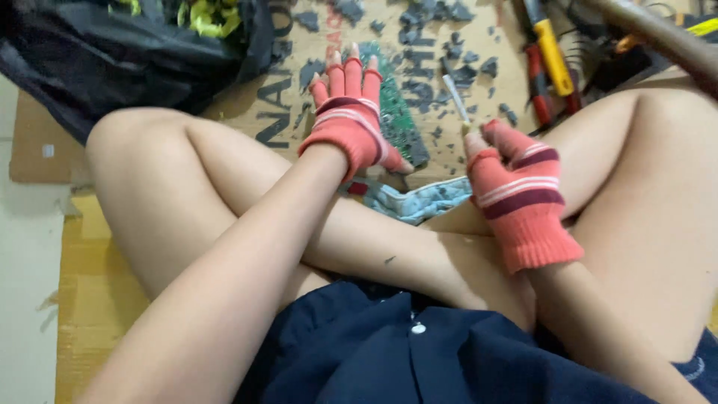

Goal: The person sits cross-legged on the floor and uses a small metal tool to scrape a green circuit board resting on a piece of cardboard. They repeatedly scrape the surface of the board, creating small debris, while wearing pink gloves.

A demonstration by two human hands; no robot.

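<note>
Sitting cross-legged on the floor, looking down at both hands in red fingerless gloves w/ striped cuffs. Left hand (350, 120) lying palm-down, fingers spread wide & flat, pressing on green circuit board (396, 116); holding nothing closed, just pinning it. Board resting on flattened cardboard (284, 105), long axis running away from the body & slightly toward the right, near end poking out by the left thumb. Right hand (516, 187) curled narrow around a thin pale tool (456, 101), prob. a small chisel or driver; can't tell which. Tool shaft pointing up & left, tip angling toward the board's right edge but apart from it, not touching. Left hand clearly the nearer one, directly on the board; right hand sitting off to the board's right, closer to the body. Grey chips (449, 45) scattering over cardboard around & beyond the board. Yellow-handled tool (555, 56) & red-handled tool (537, 78) lying further right. Black bag (112, 52) bunching at upper left. Bluish-white cloth (419, 200) lying between the hands, just below the board.
</note>
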